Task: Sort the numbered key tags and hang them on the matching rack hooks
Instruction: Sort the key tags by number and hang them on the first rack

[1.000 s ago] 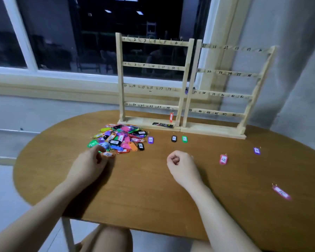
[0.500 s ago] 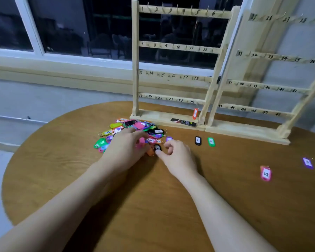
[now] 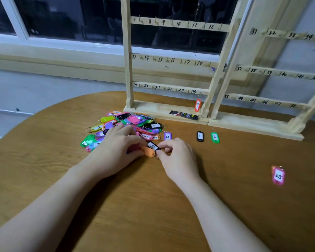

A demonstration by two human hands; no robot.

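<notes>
Black key tag (image 3: 153, 146), white label up, on the table (image 3: 62, 160) at the pile's (image 3: 127, 124) near edge, long axis slanting near-right, directly between both hands; right hand (image 3: 176, 157) nearer, fingertips pinching its near-right end; left hand (image 3: 118, 148), fingers curled, holding the orange tag (image 3: 149, 151) beside it.

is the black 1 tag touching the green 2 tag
Apart. The head view shows the black 1 tag and green 2 tag lying side by side with bare table between them.
</notes>
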